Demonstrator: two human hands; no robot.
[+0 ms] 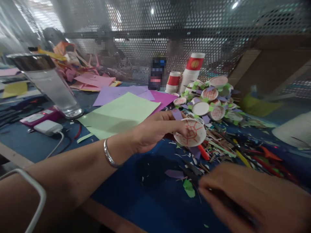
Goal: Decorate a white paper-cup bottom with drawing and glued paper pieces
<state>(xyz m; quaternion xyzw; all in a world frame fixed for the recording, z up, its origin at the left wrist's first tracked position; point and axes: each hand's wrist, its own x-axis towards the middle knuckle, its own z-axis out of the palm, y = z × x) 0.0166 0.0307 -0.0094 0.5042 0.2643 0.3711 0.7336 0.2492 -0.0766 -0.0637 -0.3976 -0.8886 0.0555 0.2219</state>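
My left hand (pixel 157 129) pinches a round white paper piece (pixel 194 137) by its rim, the thumb lying over its face. Red lines are drawn on that face, and purple paper sticks out behind it. At the lower right my right hand (pixel 243 194), smeared by motion, is closed around a dark, slim tool, with dark blade-like tips (pixel 190 170) pointing up and left. Below the round piece lie a purple scrap (pixel 175 174) and a green scrap (pixel 189 188) on the blue table (pixel 126 207).
Green paper (pixel 121 113) lies behind my left hand. Decorated discs (pixel 210 94) are piled at the back right, beside stacked cups (pixel 194 66). Scraps and tools spread at right. A glass bottle (pixel 55 87) and power bank (pixel 40 116) sit left.
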